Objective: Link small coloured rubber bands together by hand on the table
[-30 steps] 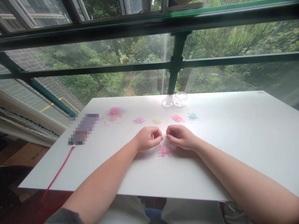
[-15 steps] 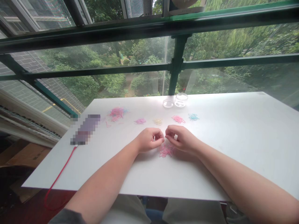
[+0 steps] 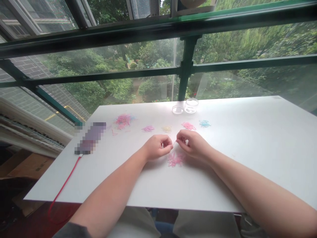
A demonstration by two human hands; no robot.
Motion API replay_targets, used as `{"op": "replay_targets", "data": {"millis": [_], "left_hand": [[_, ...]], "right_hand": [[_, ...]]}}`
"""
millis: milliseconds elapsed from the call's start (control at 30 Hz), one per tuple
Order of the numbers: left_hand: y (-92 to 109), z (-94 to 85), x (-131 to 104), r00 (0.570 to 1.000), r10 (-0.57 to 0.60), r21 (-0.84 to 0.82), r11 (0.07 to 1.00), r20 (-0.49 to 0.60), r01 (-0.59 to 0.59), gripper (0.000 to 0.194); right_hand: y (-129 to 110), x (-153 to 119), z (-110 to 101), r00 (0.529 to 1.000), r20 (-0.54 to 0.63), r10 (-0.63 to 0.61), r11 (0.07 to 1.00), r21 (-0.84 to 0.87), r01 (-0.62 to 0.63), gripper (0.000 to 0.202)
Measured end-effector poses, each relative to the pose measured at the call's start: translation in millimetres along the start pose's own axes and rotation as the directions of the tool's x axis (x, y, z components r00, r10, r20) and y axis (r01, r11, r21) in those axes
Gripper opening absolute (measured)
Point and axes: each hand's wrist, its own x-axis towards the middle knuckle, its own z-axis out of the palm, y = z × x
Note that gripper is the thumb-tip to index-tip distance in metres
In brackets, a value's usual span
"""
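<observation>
Between my two hands a thin pink rubber band point(image 3: 174, 143) is stretched. My left hand point(image 3: 158, 146) pinches one end with thumb and forefinger. The other end is in the closed fingertips of my right hand point(image 3: 189, 141). Just below the hands lies a loose pile of pink rubber bands point(image 3: 175, 160) on the white table point(image 3: 148, 185). Beyond them small heaps stand in a row: purple bands point(image 3: 148, 128), pale yellow bands point(image 3: 167, 129), pink bands point(image 3: 188, 126) and blue bands point(image 3: 204, 123).
A larger mixed heap of bands point(image 3: 123, 121) is at the back left. At the far edge stand a clear round jar point(image 3: 191, 106) and its clear lid point(image 3: 177, 110). A blurred-out flat object point(image 3: 91, 137) with a red cable point(image 3: 64, 181) lies on the left.
My right hand has moved slightly up, away from the left. The pink rubber band now shows drawn out between them. The heaps look the same.
</observation>
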Motion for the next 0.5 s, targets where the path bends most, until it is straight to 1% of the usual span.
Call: {"op": "replay_targets", "data": {"millis": [67, 133, 200, 267, 333, 367, 500], "left_hand": [[-0.2, -0.2, 0.8, 1.000, 0.006, 0.014, 1.000, -0.014, -0.006, 0.010], [0.3, 0.5, 1.6, 0.999, 0.020, 0.026, 0.999, -0.026, -0.019, 0.010], [1.1, 1.7, 1.4, 0.999, 0.034, 0.030, 0.999, -0.030, -0.034, 0.010], [2.0, 2.4, 0.5, 0.999, 0.045, 0.030, 0.999, -0.030, -0.045, 0.010], [2.9, 2.3, -0.8, 0.998, 0.050, 0.029, 0.998, -0.028, -0.049, 0.010], [3.3, 2.1, -1.3, 0.998, 0.052, 0.029, 0.998, -0.024, -0.051, 0.009], [4.9, 2.5, -1.5, 0.997, 0.071, 0.021, 0.997, 0.004, -0.071, 0.008]], "right_hand": [[5.5, 1.6, -2.0, 0.995, -0.078, 0.055, 0.998, -0.015, -0.057, 0.006], [8.8, 1.9, -3.6, 0.988, -0.132, 0.077, 0.997, -0.013, -0.079, 0.007], [7.3, 0.7, -3.0, 0.993, -0.103, 0.049, 0.999, 0.018, -0.047, 0.006], [3.0, -0.7, -0.4, 1.000, -0.018, -0.014, 0.998, 0.058, 0.016, 0.005], [0.1, -0.9, 2.4, 0.999, 0.027, -0.048, 0.996, 0.074, 0.046, 0.005], [0.1, -0.5, 3.3, 0.999, 0.016, -0.034, 0.997, 0.067, 0.033, 0.004], [6.2, 1.8, 3.3, 0.990, -0.104, 0.095, 0.995, 0.026, -0.093, 0.005]]}}
